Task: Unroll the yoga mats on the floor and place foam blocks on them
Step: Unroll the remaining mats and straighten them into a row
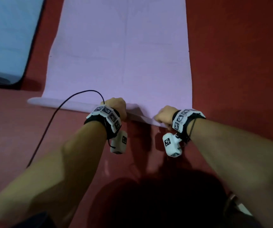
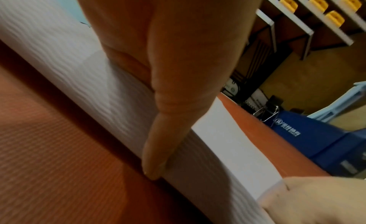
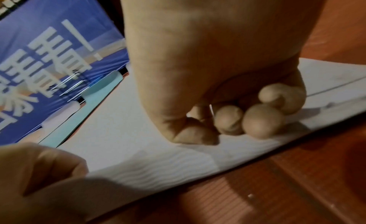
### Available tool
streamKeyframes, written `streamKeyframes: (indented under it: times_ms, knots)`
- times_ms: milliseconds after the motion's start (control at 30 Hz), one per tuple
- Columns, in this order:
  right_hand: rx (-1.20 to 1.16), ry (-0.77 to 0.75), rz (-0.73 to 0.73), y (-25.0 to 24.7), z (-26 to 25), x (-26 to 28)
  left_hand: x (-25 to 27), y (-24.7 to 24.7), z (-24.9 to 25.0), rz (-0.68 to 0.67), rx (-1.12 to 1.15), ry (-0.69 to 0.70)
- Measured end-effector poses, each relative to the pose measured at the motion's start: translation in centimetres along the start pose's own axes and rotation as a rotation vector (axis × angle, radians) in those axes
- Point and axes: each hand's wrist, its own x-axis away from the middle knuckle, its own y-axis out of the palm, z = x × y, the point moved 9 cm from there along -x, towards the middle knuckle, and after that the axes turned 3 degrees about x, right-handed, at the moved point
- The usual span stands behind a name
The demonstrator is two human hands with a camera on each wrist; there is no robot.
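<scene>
Hands side by side at lower centre: left hand [image 1: 116, 108] and right hand [image 1: 163, 114] both curl around the near curled edge of the lilac yoga mat [image 1: 122, 51], likely flattening it on the red floor [image 1: 239, 63]; no foam blocks visible.

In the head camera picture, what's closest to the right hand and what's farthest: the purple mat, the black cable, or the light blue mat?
From the right hand:
1. Purple yoga mat: the hand grips its near edge, so touching.
2. Black cable: on the red floor, past the left hand, leftward.
3. Light blue mat: far upper left corner.
</scene>
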Motion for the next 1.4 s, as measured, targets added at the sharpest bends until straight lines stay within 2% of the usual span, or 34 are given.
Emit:
streamKeyframes:
  times_ms: [167, 267, 467, 600, 700, 967, 1067, 1200, 1233, 1333, 1400]
  knots:
    - [-0.044, 0.017, 0.087, 0.3, -1.8, 2.7, 2.4, 1.0, -0.5, 0.187, 0.051, 0.055]
    - [-0.043, 0.006, 0.105, 0.8, -1.3, 5.1, 3.5, 0.6, -0.6, 0.201, 0.069, 0.024]
    - [-0.345, 0.016, 0.127, 0.9, 1.2, 4.2, 3.4, 0.4, -0.5, 0.152, 0.042, -0.053]
    - [-0.313, -0.011, 0.130, 1.1, 1.4, 3.9, 4.4, -0.3, -0.1, 0.192, 0.070, -0.083]
    - [-0.240, -0.012, 0.212, 0.2, 2.1, 4.4, 5.2, -0.3, -0.2, 0.224, 0.121, -0.110]
    - [-0.139, 0.123, 0.340, -1.5, 7.0, 5.5, 5.8, 0.0, -0.4, 0.273, 0.252, -0.068]
    - [-0.154, 0.228, 0.323, -1.1, 8.9, 5.4, 6.3, -0.2, -0.3, 0.296, 0.272, -0.046]
    - [-0.181, 0.356, 0.298, -0.6, 11.3, 5.8, 6.7, 1.2, 0.3, 0.210, 0.278, -0.041]
    - [-0.144, 0.344, 0.260, -0.3, 11.4, 6.0, 6.8, 1.8, 0.4, 0.169, 0.267, -0.055]
    - [-0.379, 0.245, 0.187, 0.4, 11.1, 6.1, 6.9, 3.5, 1.3, 0.063, 0.211, -0.064]
    - [-0.424, 0.228, 0.169, 0.4, 11.2, 5.8, 7.0, 4.2, 1.9, 0.037, 0.190, -0.060]
